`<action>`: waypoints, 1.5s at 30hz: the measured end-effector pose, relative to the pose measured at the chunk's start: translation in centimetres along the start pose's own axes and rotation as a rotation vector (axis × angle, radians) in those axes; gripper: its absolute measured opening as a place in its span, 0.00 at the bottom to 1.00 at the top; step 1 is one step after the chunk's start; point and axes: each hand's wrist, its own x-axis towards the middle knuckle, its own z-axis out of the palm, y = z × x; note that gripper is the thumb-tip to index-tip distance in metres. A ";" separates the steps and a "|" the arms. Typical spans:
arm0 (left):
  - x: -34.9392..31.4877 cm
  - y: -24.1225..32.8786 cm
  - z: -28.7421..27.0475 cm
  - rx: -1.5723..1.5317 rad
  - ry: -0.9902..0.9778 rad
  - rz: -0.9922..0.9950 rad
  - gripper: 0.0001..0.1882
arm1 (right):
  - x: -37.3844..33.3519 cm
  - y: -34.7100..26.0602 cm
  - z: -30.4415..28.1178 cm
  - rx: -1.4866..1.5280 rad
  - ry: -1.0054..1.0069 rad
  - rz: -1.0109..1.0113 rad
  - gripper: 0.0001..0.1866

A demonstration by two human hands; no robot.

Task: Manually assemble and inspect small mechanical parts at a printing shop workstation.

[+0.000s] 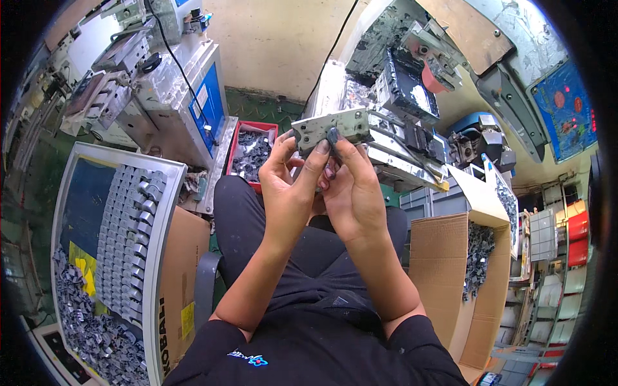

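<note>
My left hand (283, 177) and my right hand (357, 193) meet in front of me, above my lap. Thumbs and fingertips of both press on a small dark grey part (332, 145), mostly hidden by the fingers. The fingertips are smudged dark. Just beyond them lies a flat metal fixture block (315, 128) with several holes, on the front of the machine; whether the fingers touch it I cannot tell.
At left, a grey-framed tray (170, 193) carries rows of grey parts and a loose pile. A red bin (235, 141) of parts stands ahead. A cardboard box (438, 251) with dark parts is at right. A blue control panel (566, 109) hangs far right.
</note>
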 end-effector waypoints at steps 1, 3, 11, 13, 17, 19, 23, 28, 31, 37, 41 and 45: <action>-0.1 0.1 0.1 0.003 0.000 -0.003 0.12 | 0.1 0.2 -0.2 0.008 0.004 0.023 0.09; -0.3 0.2 0.2 -0.100 0.036 -0.053 0.10 | 0.3 0.7 -0.2 -0.011 0.012 0.014 0.10; -0.5 -0.5 -1.2 -0.126 0.152 -0.069 0.13 | 0.5 2.0 0.0 -0.155 -0.028 -0.065 0.11; -0.5 -0.6 -1.3 -0.111 0.156 -0.058 0.14 | 0.2 1.8 0.8 -0.214 -0.031 -0.096 0.12; -0.2 -1.3 -2.0 -0.147 0.196 -0.048 0.15 | 0.6 2.6 0.7 -0.237 -0.061 -0.163 0.13; -0.2 -1.4 -2.4 -0.141 0.217 -0.065 0.15 | 0.6 2.8 0.6 -0.235 -0.069 -0.113 0.14; -0.3 -1.6 -3.5 -0.114 0.296 -0.196 0.16 | 1.0 4.1 0.0 -0.304 -0.065 -0.145 0.15; -0.3 -2.3 -6.3 -0.169 0.381 -0.307 0.14 | 0.8 5.0 -1.2 -0.443 -0.088 -0.038 0.17; -1.2 -2.8 -7.1 -0.084 0.436 -0.356 0.12 | 1.1 5.8 -2.7 -0.505 -0.115 0.085 0.20; -2.8 -4.7 -9.7 0.045 0.523 -0.423 0.12 | 1.5 8.2 -5.9 -0.650 -0.125 0.110 0.25; -2.9 -5.3 -10.3 0.082 0.585 -0.443 0.12 | 1.9 8.5 -8.4 -0.660 -0.149 0.166 0.27; -2.5 -6.0 -12.4 0.155 0.626 -0.432 0.13 | 1.7 7.5 -9.6 -0.541 -0.102 0.164 0.22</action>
